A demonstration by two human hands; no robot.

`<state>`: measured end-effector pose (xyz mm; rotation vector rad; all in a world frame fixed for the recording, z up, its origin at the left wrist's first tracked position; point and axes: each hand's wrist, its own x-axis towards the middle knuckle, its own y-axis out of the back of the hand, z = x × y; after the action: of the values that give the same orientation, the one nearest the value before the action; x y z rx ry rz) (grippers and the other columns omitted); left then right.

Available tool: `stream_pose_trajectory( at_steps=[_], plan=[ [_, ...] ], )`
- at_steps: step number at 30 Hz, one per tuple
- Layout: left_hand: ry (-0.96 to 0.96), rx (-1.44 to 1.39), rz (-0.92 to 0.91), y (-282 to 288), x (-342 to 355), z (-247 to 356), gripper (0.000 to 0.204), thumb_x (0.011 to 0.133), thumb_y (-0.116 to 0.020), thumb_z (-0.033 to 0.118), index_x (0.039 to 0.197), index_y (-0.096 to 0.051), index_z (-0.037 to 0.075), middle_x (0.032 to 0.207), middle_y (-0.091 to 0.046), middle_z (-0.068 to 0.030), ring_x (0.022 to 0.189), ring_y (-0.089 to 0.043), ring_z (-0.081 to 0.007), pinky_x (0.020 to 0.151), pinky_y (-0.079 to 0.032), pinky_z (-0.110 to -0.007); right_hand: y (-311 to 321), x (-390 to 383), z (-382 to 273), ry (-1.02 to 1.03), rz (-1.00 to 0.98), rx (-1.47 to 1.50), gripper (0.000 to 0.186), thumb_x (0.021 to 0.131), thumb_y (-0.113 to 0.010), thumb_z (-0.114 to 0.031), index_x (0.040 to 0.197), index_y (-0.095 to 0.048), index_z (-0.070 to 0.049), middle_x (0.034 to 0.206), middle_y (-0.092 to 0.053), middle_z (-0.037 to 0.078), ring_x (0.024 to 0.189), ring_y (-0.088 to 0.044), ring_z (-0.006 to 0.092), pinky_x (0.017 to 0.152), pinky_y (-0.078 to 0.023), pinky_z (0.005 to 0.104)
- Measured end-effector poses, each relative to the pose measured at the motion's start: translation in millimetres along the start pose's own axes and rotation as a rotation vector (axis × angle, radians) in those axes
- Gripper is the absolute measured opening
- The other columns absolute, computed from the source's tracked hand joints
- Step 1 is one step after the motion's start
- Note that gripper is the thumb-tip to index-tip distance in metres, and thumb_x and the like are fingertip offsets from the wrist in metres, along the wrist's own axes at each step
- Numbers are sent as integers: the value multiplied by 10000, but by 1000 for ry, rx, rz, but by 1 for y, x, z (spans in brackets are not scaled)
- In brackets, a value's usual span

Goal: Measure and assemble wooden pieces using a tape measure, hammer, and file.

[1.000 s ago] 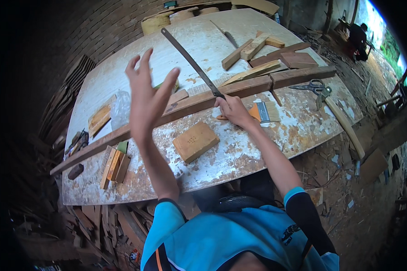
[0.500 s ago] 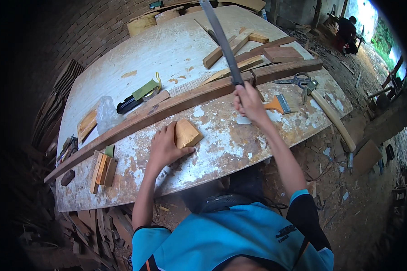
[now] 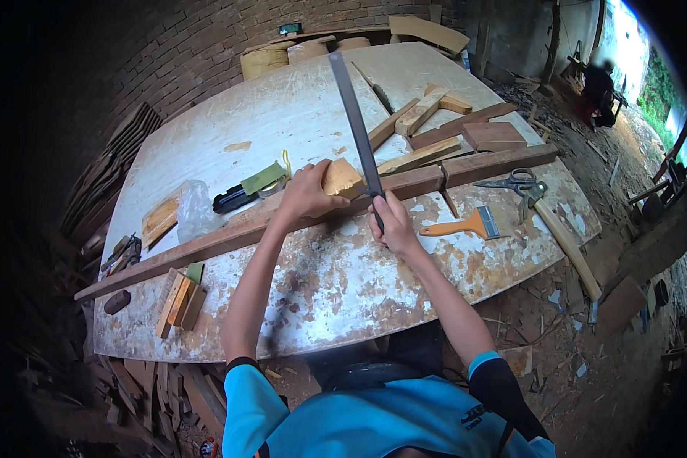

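My left hand [image 3: 307, 195] grips a small pale wood block [image 3: 342, 179], fingers on its far side and thumb at its near edge. The block is at the long brown wooden beam [image 3: 237, 238] lying across the bench; whether it rests on it I cannot tell. In my right hand [image 3: 395, 225] is the handle of a long flat metal file [image 3: 351, 114]. Its dark blade points away from me, slanting up to the left, just right of the block. Blade and block look close together, but contact is unclear.
Right of my hands lie an orange-handled brush [image 3: 477, 223], scissors [image 3: 520, 182] and a hammer [image 3: 561, 235]. Wood offcuts [image 3: 496, 137] and a saw [image 3: 382, 95] lie beyond the beam. At left are a plastic bag [image 3: 197, 212] and small wood pieces [image 3: 181, 303]. A person [image 3: 599, 95] is far right.
My left hand has lifted the wood block from the near bench top and moved it away from me and right, to the beam. My right hand has brought the file nearer and left.
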<state>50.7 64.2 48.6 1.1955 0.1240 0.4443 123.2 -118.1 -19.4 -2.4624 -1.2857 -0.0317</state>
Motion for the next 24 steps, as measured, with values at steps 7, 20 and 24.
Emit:
stream_pose_trajectory(
  at_steps=[7,20,24],
  plan=[
    [-90,94,94,-17,-1,-13,835,638,-663,550,1267,-466,37,1130,-555,-194,1064,-501,-353,915,-415,-413,6,5,7,-80,-9,-38,261,980,-377,-284,913,-414,-34,524,-416,18,404,-362,69,373,-304,244],
    [-121,7,194,-20,-3,-16,689,750,-538,470,1218,-474,-32,1094,-549,-215,999,-495,-368,893,-395,-430,-10,4,23,170,193,-730,167,954,-390,-173,922,-393,-9,597,-506,244,607,-516,471,547,-345,518],
    [-100,-7,151,-19,-3,-15,683,773,-516,439,1252,-440,-41,1104,-530,-219,985,-480,-359,896,-374,-413,-10,-3,20,292,162,-823,142,946,-400,-147,914,-397,-9,610,-516,251,626,-531,470,532,-367,514]
  ],
)
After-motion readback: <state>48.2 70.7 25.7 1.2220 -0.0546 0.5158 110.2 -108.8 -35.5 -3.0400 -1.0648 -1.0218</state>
